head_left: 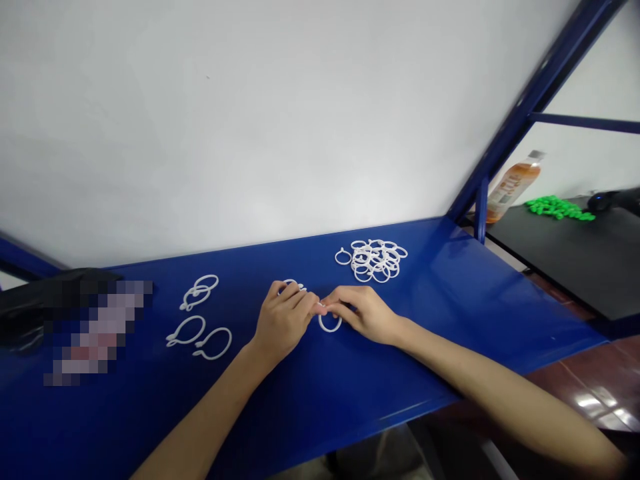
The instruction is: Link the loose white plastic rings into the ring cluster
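A white plastic curtain ring (330, 331) hangs between my two hands, just over the blue table. My right hand (369, 315) pinches it at its upper edge. The fingertips of my left hand (286, 319) are closed on the same spot, where a small white end shows. Behind the left fingers, another white ring (295, 283) is partly hidden; whether that hand touches it, I cannot tell. Several opened rings (214, 344) lie to the left of my left hand. A heap of white rings (376, 261) lies beyond my right hand, towards the wall.
The blue table (310, 413) meets a white wall (280, 120) at the back. A black plastic bag (25, 310) and a blurred-out item lie at the left. On the right, past a blue frame post (481, 210), a black table holds a bottle (515, 187) and green pieces (557, 208).
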Tool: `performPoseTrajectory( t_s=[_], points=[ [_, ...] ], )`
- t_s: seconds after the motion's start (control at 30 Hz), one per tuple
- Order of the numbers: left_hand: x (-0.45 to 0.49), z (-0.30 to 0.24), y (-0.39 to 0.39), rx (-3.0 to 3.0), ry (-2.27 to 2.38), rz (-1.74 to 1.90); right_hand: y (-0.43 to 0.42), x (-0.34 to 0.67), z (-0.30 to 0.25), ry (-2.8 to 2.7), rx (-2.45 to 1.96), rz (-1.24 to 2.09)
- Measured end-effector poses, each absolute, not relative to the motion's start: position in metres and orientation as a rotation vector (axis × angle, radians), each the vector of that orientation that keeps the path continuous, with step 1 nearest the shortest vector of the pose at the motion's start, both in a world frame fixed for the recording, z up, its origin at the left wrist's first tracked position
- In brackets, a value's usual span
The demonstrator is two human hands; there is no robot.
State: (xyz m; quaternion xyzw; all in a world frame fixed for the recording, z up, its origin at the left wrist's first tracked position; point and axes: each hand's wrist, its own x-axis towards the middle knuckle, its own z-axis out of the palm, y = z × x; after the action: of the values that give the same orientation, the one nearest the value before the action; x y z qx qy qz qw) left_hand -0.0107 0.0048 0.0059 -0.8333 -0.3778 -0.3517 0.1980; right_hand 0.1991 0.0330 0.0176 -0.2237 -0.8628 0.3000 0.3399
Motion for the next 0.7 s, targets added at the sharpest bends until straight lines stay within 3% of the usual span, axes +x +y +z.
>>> performPoseTrajectory(
  t_s=[0.4, 0.7],
  points=[
    [-0.012, 0.004, 0.002, -2.442, -1.17, -0.968, 0.025, 0.204, 0.019, -2.463, -0.496, 0.487],
    [-0.045, 0.004, 0.018, -2.386, -1.835, -0.54, 0.11, 0.224, 0.032, -2.29, -1.335, -0.051]
  ],
)
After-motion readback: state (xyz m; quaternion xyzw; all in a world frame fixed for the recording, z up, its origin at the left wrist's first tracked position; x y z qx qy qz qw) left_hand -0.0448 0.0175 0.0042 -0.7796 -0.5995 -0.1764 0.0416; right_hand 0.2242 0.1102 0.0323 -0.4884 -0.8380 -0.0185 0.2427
